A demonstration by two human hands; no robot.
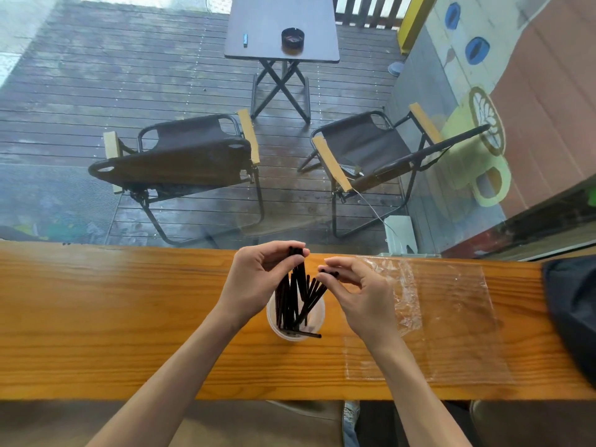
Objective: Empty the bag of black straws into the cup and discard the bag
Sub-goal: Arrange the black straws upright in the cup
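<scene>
No legible text anywhere

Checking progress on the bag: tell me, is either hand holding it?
No, the bag lies flat on the counter while both hands pinch straws above the cup.

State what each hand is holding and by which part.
Left hand pinches the top ends of thin black straws standing in the translucent plastic cup. Right hand pinches other straws' top ends.

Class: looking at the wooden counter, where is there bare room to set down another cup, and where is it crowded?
Free: the long stretch of counter left of the left hand. Crowded: the middle, where both hands, the right hand included, pinch black straws over the cup; to the right lie the plastic bag and a dark cloth item at the edge.
</scene>
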